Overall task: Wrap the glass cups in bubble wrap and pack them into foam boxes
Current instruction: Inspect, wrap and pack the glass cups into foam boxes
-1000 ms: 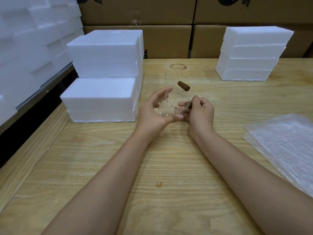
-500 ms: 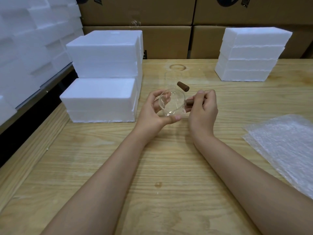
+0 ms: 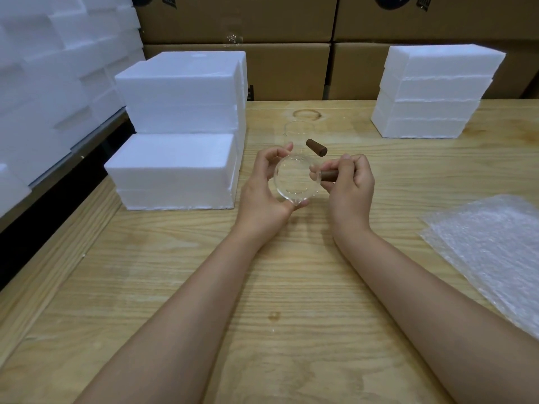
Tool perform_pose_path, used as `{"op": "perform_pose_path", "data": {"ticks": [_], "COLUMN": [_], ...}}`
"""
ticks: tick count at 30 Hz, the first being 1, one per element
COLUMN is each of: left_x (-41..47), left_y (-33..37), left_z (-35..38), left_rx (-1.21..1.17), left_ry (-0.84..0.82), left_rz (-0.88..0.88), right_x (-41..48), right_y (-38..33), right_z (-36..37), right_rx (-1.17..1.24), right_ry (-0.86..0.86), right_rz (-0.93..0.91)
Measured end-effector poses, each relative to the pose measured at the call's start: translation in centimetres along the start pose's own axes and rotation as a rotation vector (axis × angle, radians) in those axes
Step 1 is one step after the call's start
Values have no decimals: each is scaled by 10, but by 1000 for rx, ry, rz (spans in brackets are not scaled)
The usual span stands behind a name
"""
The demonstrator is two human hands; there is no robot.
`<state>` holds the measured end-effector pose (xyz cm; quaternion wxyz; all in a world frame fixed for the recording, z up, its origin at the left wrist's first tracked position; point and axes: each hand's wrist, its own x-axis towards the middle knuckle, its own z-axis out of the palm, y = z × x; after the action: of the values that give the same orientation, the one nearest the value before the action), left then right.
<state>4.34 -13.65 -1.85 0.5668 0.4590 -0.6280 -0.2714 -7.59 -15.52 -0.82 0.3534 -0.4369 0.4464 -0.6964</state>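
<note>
**Two hands on one cup**

Two bare hands held a clear glass cup point(image 3: 294, 182) over the middle of the table point(image 3: 262, 287). The cup lay on its side, with a round face turned up toward the camera. The left hand point(image 3: 262, 185) was curled round the glass body, thumb at the near edge and fingers hooked over the far edge. The right hand point(image 3: 350, 182) was closed round the brown handle point(image 3: 329, 175), which stuck out from the cup's right side. Only the inner end of the handle showed between the fingers.

Just behind the held cup a second cup point(image 3: 294, 135) stood upright on the wood, hard to see against the grain. Its own brown stub point(image 3: 316, 147) pointed right, apart from both hands.

To the left, well apart from the hands, a left stack point(image 3: 180, 126) of white foam boxes sat in steps, taller at the back. A right stack point(image 3: 431, 91) of thinner foam pieces stood at the far right of the table.

Sheets of wrap point(image 3: 495, 243) lay flat at the right edge, untouched. Brown cartons point(image 3: 291, 71) lined the back, and a foam wall point(image 3: 43, 68) rose beyond the table's left side.
</note>
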Motion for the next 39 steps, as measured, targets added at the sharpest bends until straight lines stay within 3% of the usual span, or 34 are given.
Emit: {"op": "perform_pose_path", "data": {"ticks": [7,11,15,23,31,35,39], "left_x": [-3,-3,-1,-1,-1,0,1], "left_y": [4,4,2,4,6,6,1], "left_z": [1,1,1,2,1,2,2], "left_rx": [95,119,124,232,353,300,266], "left_ry": [28,30,56,20,-48,-67,-111], "left_rz": [31,10,-78,-251,-311,-335,-335], "right_x": [2,-1,-2,-2,-5,-3,21], "right_y": [0,0,3,5,5,-2,-39], "right_z": [0,0,0,-6,-6,-9,-38], "right_rx": [93,8,-177,-519,-854,-867,-1233], "right_ry": [2,1,-47,-128,-147,-187,-268], "right_rz": [148,97,-20,-72,31,86,-105]}}
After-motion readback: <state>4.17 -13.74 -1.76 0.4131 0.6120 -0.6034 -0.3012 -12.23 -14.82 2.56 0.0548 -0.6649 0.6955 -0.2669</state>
